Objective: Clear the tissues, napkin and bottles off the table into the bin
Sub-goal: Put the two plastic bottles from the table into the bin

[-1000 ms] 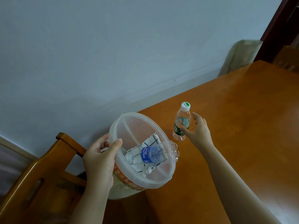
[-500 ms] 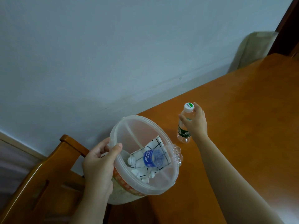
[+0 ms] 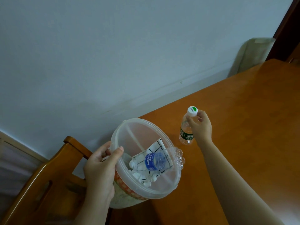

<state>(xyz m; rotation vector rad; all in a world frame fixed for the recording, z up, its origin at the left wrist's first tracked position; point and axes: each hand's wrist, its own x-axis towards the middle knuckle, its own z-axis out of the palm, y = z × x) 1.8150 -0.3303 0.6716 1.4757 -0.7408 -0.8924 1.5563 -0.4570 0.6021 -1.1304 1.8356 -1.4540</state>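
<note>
A translucent plastic bin (image 3: 129, 127) is held at the table's left edge, its rim gripped by my left hand (image 3: 100, 169). Inside it lie a blue-labelled bottle (image 3: 154, 160) on its side, a white napkin with a black grid (image 3: 156, 144) and crumpled white tissues (image 3: 142, 179). The bottle's base sticks out over the rim. A small clear bottle with a green label and white cap (image 3: 186, 135) stands upright on the wooden table (image 3: 243, 127). My right hand (image 3: 200, 127) is wrapped around its neck and upper body.
A wooden chair (image 3: 53, 176) stands left of the table, below the bin. A pale wall runs behind. A light cloth-covered object (image 3: 253, 54) leans at the far right near a dark door frame.
My right hand reached the standing bottle and closed around its upper part. The bin and left hand have stayed about where they were.
</note>
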